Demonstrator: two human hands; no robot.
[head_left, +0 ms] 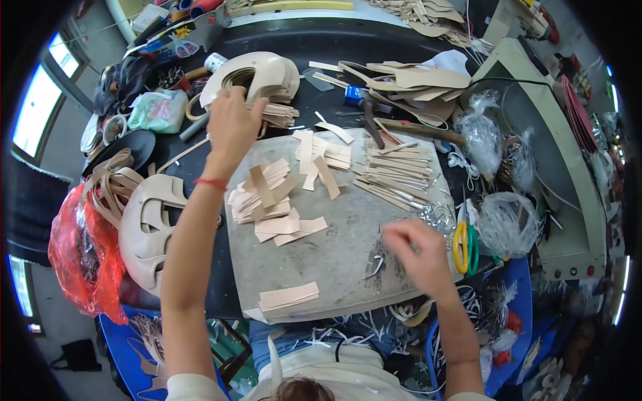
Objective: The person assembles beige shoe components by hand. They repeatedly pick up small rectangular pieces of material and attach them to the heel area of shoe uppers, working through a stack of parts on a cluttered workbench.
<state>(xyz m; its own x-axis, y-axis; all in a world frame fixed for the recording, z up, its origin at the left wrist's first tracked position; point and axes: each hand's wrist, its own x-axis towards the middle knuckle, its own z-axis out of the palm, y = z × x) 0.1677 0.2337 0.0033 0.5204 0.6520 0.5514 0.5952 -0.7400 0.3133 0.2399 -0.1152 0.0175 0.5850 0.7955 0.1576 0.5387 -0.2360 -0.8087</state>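
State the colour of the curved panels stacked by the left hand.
Pale cream-beige; the curved panels show best in the head view.

No word, number or sign is showing legibly. Beside the hammer point(372, 123), a small blue box point(354, 95) is bearing pale marks; farther left, a white container point(215, 62) is showing unreadable dark ones.

Cream short-slv shirt point(334, 364), blue trousers point(267, 344); L hand point(234, 120) bare w/ thin red wristband point(211, 182); R hand point(420, 252) bare
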